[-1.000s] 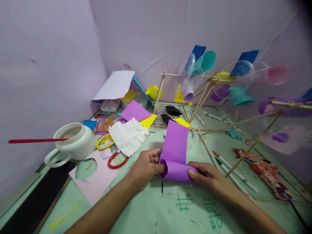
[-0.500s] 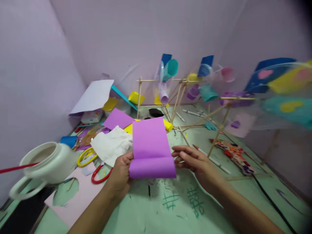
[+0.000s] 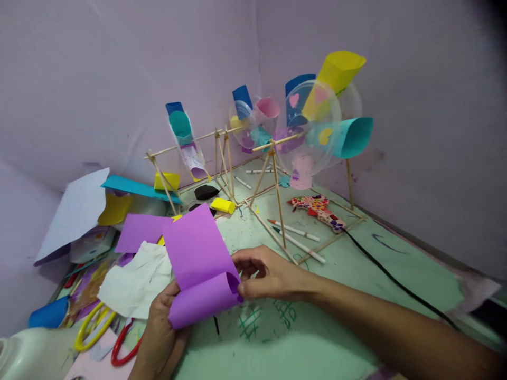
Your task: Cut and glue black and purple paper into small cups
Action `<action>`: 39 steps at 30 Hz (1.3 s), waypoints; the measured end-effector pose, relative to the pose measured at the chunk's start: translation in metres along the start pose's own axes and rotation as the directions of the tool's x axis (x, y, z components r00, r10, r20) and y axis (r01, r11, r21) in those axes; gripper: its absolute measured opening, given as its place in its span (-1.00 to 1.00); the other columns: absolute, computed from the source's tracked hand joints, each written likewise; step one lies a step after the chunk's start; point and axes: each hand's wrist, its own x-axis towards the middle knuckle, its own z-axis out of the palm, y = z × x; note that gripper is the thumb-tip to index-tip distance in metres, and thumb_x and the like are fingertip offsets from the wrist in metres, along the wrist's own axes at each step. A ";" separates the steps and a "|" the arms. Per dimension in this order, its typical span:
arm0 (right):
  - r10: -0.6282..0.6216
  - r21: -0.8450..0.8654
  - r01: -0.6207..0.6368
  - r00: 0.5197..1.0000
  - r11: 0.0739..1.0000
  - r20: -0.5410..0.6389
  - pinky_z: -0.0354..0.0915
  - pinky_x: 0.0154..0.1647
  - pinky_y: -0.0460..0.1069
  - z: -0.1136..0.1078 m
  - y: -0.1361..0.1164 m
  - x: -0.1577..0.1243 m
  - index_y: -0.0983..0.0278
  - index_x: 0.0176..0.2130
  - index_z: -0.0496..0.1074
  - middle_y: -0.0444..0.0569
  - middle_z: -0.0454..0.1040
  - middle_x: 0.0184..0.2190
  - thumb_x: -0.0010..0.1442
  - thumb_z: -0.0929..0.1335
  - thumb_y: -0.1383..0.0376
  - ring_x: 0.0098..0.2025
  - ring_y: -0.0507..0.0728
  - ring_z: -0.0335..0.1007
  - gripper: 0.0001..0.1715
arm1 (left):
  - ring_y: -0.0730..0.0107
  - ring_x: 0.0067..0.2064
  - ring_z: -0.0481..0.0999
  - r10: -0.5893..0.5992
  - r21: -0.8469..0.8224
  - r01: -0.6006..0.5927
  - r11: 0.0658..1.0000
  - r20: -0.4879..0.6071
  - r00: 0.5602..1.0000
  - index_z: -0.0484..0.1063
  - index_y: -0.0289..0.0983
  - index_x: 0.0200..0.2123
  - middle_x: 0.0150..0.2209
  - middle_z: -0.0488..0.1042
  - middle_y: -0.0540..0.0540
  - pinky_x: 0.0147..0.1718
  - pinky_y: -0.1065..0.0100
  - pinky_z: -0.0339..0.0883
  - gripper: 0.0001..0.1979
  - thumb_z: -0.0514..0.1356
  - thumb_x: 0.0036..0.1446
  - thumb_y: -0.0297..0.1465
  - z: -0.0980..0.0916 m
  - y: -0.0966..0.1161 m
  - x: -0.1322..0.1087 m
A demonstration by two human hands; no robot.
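A sheet of purple paper is held above the table, its near end curled over into a loose roll. My left hand grips the left edge of that roll, thumb on top and the other fingers underneath. At the other side my right hand pinches the roll's right end between thumb and curled fingers. White crumpled paper lies just left of the sheet. Behind it rests another purple piece.
Stick frames carrying wheels of clear discs and coloured paper cups stand at the back. A patterned glue gun with a black cord and several markers lie to the right. Yellow-handled scissors, red-handled scissors and a white pot are at left.
The view has turned to the right. My right hand has closed on the right end of the purple roll, and the sheet has tilted, its left end lower.
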 end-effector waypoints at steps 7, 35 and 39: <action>-0.056 -0.218 0.013 0.980 0.976 -0.189 0.15 -0.53 -0.16 0.005 0.020 0.004 0.33 -0.60 0.31 -0.19 0.30 -0.65 -0.10 0.23 0.49 -0.57 -0.05 0.22 -0.86 | 0.29 -0.51 0.53 -0.034 0.112 0.034 0.993 -0.005 0.999 0.56 -0.30 -0.33 -0.50 0.58 -0.09 -0.61 0.47 0.38 -0.60 0.32 -0.40 -0.56 0.001 0.000 -0.005; 0.081 0.045 -0.070 0.949 0.997 -0.306 0.07 -0.60 -0.14 0.010 0.018 0.004 0.37 -0.56 0.47 -0.15 0.31 -0.66 -0.13 0.43 0.16 -0.60 -0.04 0.12 -0.72 | 0.36 -0.58 0.46 -0.071 0.430 -0.059 0.901 0.279 0.958 0.54 -0.37 -0.61 -0.63 0.51 -0.06 -0.64 0.46 0.25 -0.82 0.24 -0.39 -0.68 0.009 0.012 -0.023; 0.083 0.056 -0.068 0.939 0.996 -0.333 0.13 -0.58 -0.10 0.007 0.022 0.002 0.37 -0.55 0.48 -0.13 0.34 -0.67 -0.14 0.44 0.13 -0.59 0.00 0.19 -0.68 | 0.47 -0.76 0.30 -0.247 0.445 0.101 0.890 0.283 0.927 0.48 -0.40 -0.71 -0.80 0.37 -0.04 -0.78 0.49 0.14 -0.88 0.15 -0.37 -0.63 0.008 0.007 -0.022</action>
